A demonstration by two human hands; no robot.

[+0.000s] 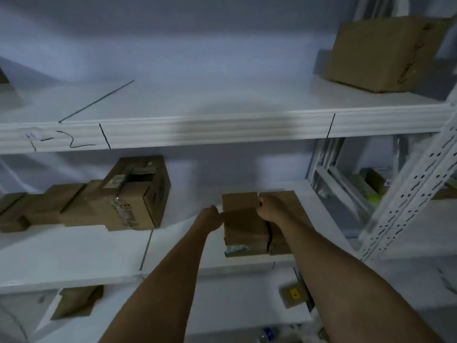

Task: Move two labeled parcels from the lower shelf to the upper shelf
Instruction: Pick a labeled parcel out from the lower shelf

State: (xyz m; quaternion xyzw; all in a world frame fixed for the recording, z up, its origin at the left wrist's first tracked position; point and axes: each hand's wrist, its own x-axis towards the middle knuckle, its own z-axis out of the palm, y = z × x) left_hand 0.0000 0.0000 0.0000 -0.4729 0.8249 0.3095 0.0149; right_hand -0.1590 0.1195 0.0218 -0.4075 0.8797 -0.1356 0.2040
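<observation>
Two brown cardboard parcels stand side by side on the lower white shelf [74, 253]. The left parcel [243, 219] sits on top of another flat box. My left hand [210, 217] presses against its left side. My right hand [268, 207] rests on its top right edge, where it meets the right parcel [284, 201]. Both hands grip the left parcel from its two sides. The upper shelf [197, 102] above is bare in the middle, and a shadow falls on its front edge. No label shows on the parcels from here.
Several cardboard boxes [123, 196] stand in a row at the left of the lower shelf. A large box [378, 53] stands at the right of the upper shelf. A perforated metal upright [415, 194] runs down the right side. More boxes lie on the shelf below.
</observation>
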